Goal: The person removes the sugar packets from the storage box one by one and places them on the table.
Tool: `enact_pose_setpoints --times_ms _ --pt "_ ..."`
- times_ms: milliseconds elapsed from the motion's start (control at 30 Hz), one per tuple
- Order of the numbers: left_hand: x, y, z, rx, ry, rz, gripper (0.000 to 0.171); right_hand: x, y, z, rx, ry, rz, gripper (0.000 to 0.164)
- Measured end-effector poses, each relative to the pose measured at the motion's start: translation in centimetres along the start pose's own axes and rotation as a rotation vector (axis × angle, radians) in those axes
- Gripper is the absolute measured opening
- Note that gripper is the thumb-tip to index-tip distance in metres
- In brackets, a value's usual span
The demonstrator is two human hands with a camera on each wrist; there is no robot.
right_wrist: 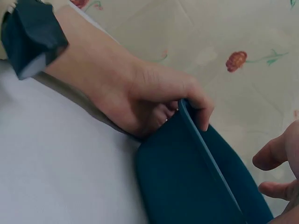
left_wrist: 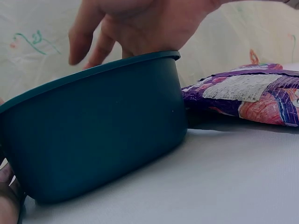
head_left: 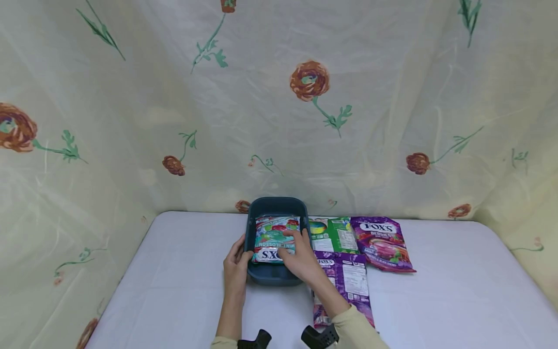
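1. Left hand: gripped the tub's near-left side, thumb hooked over the rim.
2. Right hand: reached over the tub's right rim, thumb and forefinger held apart, wide; contact with the mint bag could not be told.
3. Tub, dark blue: one, between the hands, on the white table.
4. Mint bag: one, inside the tub, below the right fingers.
5. Green bag: one, right of the right hand.
6. Berries bag: one, farther right.
7. Purple bag: one, partly beneath the right forearm.
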State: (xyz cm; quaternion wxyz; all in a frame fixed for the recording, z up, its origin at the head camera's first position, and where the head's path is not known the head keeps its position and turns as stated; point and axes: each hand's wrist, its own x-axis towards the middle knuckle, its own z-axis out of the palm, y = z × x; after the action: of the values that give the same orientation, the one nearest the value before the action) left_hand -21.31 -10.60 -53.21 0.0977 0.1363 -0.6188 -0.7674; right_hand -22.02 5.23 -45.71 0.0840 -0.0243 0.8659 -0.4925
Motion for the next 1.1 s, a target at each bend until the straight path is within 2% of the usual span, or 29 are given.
enact_pose_setpoints --times_ms 433,867,1100 --pt "0.0 -0.2 0.1 0.009 -0.011 0.013 0.047 1.0 -0.1 0.4 0.005 -0.010 0.107 0.040" --pt "0.0 0.1 0.2 0.002 -0.017 0.016 0.048 1.9 0.1 0.2 0.117 -0.022 0.143 0.037" --pt "0.0 -0.1 0.2 0.002 -0.016 0.015 0.048 1.8 0.0 0.2 0.088 -0.057 0.142 0.034"
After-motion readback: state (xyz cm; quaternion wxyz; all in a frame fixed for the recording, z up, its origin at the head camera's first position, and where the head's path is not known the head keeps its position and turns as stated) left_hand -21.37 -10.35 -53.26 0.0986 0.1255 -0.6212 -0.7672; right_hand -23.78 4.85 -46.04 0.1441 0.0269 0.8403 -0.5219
